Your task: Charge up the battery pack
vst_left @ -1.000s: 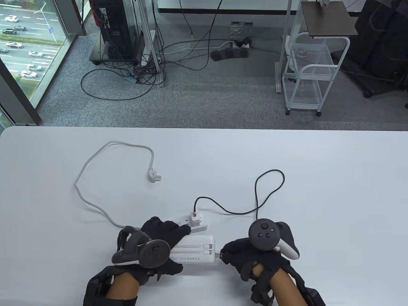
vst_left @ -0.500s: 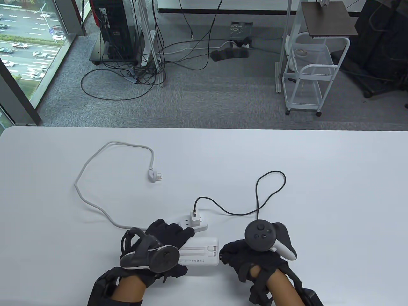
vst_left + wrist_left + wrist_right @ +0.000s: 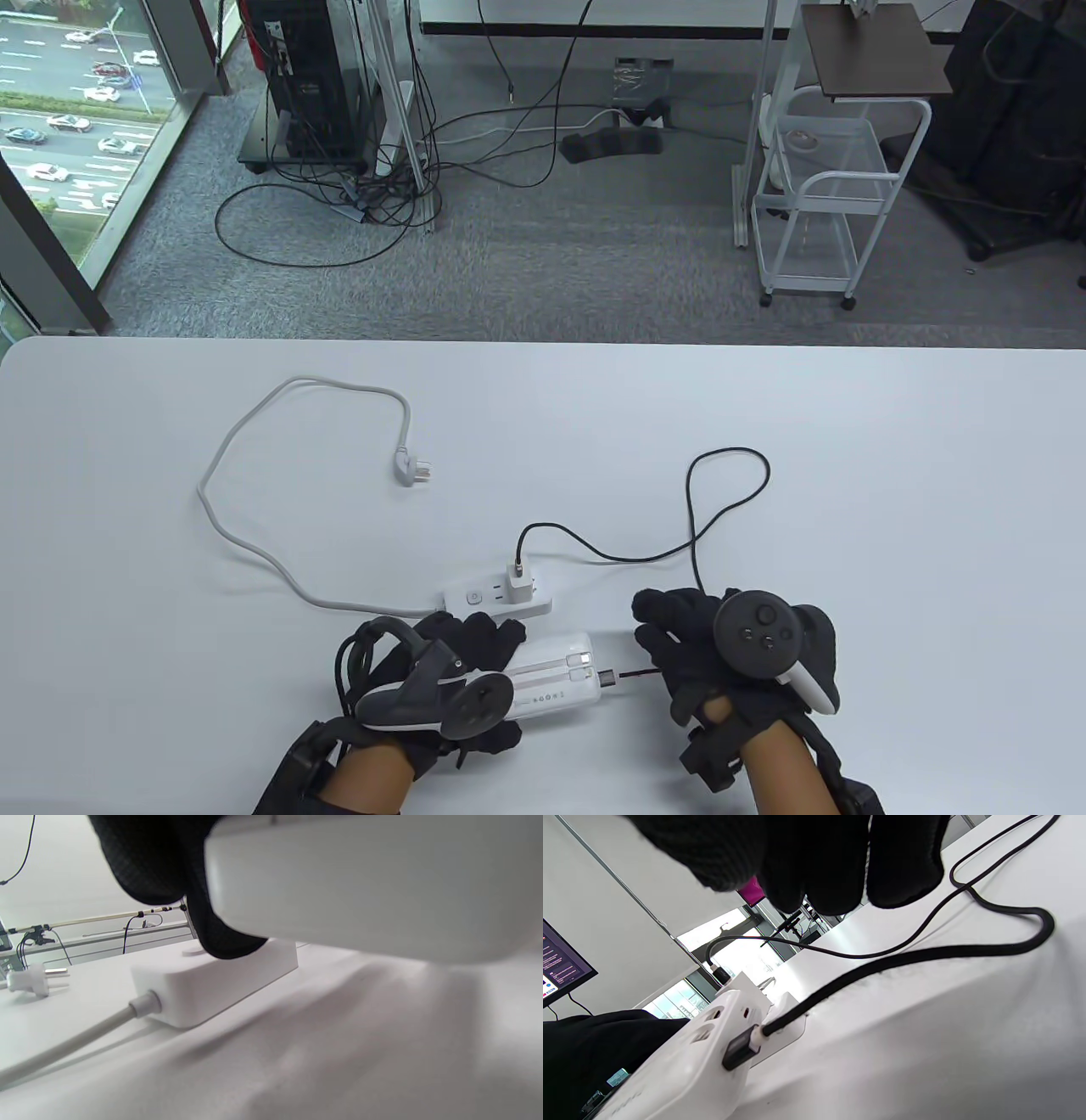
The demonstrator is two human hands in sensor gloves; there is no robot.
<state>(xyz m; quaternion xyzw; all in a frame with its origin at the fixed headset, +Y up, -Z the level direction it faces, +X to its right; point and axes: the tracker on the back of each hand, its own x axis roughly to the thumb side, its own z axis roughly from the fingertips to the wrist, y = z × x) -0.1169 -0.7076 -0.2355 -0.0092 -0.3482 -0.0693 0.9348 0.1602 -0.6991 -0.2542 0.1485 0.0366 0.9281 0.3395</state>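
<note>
My left hand [image 3: 462,671] grips the white battery pack [image 3: 556,675] near the table's front edge; in the left wrist view the pack [image 3: 373,887] sits slightly above the table. The black cable's plug [image 3: 609,677] is in the pack's right end, clear in the right wrist view [image 3: 740,1047]. The black cable [image 3: 730,501] loops back to a white charger [image 3: 519,584] in the white power strip [image 3: 475,597]. My right hand [image 3: 674,641] is open, fingers spread, just right of the plug and apart from it.
The power strip's grey cord [image 3: 246,543] curves left and back across the table. Its wall plug [image 3: 413,467] lies loose on the table, also seen in the left wrist view [image 3: 32,980]. The floor beyond the far edge holds a white cart [image 3: 819,204].
My right hand let go of the plug, opened and moved right. The plug now stays in the pack. My left hand shifted the pack slightly right and tilted it.
</note>
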